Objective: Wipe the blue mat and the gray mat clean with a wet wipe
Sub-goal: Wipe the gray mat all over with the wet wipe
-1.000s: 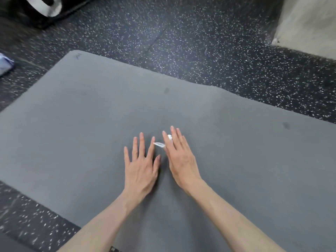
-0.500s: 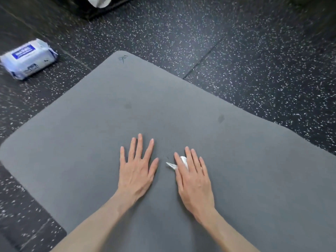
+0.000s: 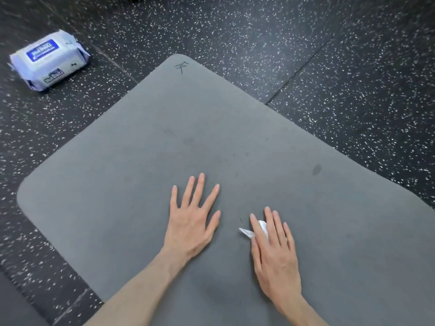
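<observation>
White wet wipe (image 3: 261,228) shows between my right hand's (image 3: 274,252) straight fingers, which press it flat onto the gray mat (image 3: 141,184); since a second ago it has slid back toward me, so that strip looks wiped. My left hand (image 3: 191,220) lies splayed, holding nothing, bracing the mat. Dark spots remain farther out.

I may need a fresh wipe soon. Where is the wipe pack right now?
In the head view, the wipe pack lies on the speckled floor at upper left, off the gray mat, beyond its far left edge.
</observation>
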